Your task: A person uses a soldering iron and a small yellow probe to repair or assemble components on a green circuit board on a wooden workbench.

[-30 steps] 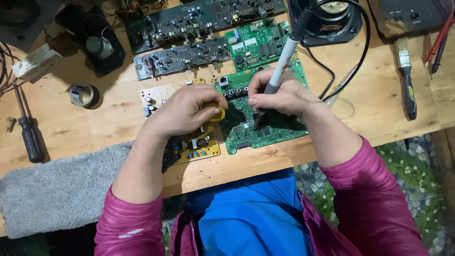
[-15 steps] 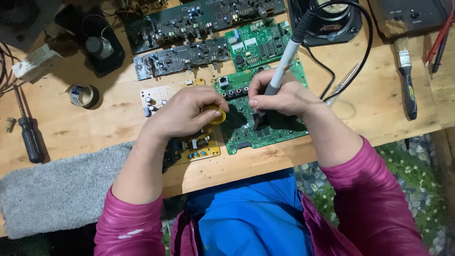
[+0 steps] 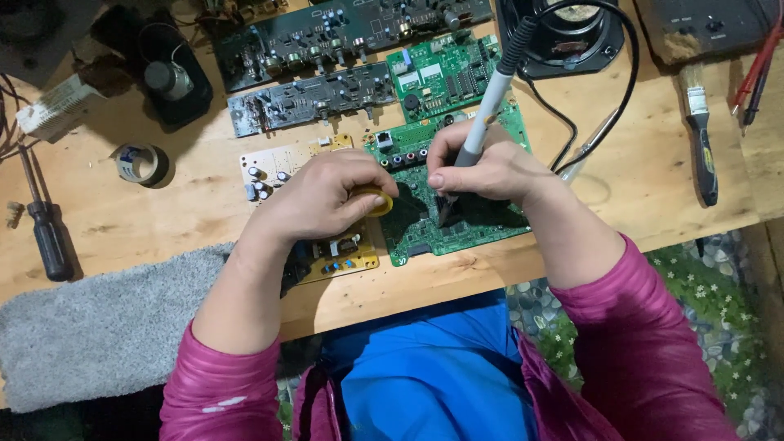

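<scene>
Green circuit board under a grey-handled soldering iron with black cord, yellow ring, yellow small board, pale wooden tabletop, grey mat, magenta sleeves, blue garment, black-handled brush, black screwdriver
</scene>
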